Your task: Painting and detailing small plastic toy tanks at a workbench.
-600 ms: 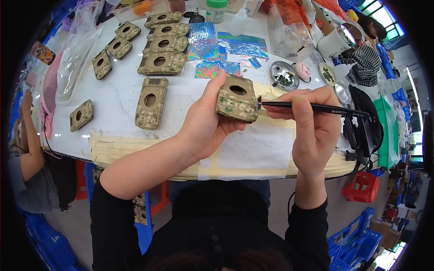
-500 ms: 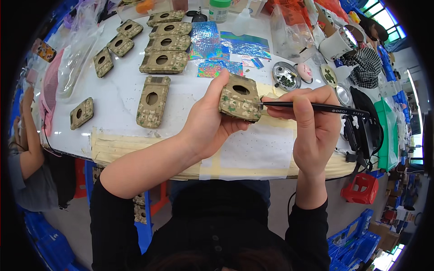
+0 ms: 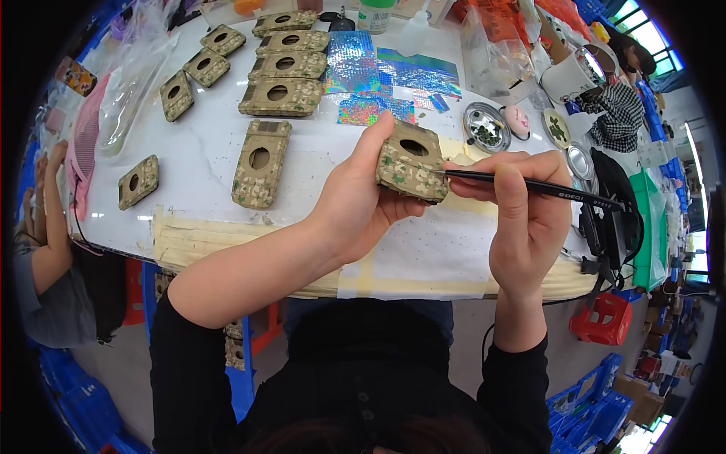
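Note:
In my left hand [image 3: 359, 185] lies a camouflaged model tank hull [image 3: 423, 163], tan with green patches and a round hole in its top. The thumb presses along its left side and the fingers curl beneath it. My right hand [image 3: 525, 216] grips slim black tweezers [image 3: 541, 185] between thumb and fingers. Their fine tip meets the hull's right edge; whether a small piece sits in the tip is too small to tell. A matching hull [image 3: 261, 163] stands alone on the table to the left of my left hand.
Several more hulls [image 3: 280, 96] are lined up behind, others scattered left. Shiny holographic sheets [image 3: 352, 60] lie near them. A round metal dish [image 3: 486, 125] holds small dark green bits. White paper [image 3: 423, 257] and masking tape cover the near edge. Another person's arm [image 3: 53, 204] is at far left.
The hull and both hands sit slightly farther right in the picture, while the whole view has shifted a little. The tweezers' tip stays at the hull's right edge.

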Motion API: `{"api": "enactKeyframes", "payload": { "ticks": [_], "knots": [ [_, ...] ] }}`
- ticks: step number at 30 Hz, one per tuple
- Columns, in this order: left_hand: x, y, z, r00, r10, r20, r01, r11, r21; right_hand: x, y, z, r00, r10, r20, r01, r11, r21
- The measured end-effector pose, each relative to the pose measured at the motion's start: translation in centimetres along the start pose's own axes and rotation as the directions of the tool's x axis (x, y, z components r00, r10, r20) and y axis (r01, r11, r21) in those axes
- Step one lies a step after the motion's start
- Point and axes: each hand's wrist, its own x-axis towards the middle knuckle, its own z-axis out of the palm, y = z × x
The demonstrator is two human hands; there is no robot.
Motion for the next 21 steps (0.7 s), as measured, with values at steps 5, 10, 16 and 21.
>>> {"api": "enactKeyframes", "payload": {
  "ticks": [5,10,16,21],
  "knots": [
    [-0.01,0.01,0.04,1.0,-0.004,0.006,0.004,1.0,-0.011,-0.17,0.13,0.26,1.0,-0.025,-0.019,0.024,1.0,-0.018],
    [0.08,-0.04,0.04,1.0,0.0,0.005,0.001,1.0,-0.014,-0.18,0.17,0.37,0.999,-0.037,-0.013,0.037,0.999,-0.006],
    [0.08,-0.03,-0.02,1.0,-0.001,-0.002,0.001,1.0,-0.019,-0.18,0.27,0.34,0.999,-0.051,0.007,0.051,0.999,-0.017],
    [0.12,-0.03,-0.01,1.0,0.008,0.01,-0.008,1.0,-0.013,-0.25,0.34,0.24,0.996,-0.084,0.019,0.085,0.995,-0.05]
  ]
}}
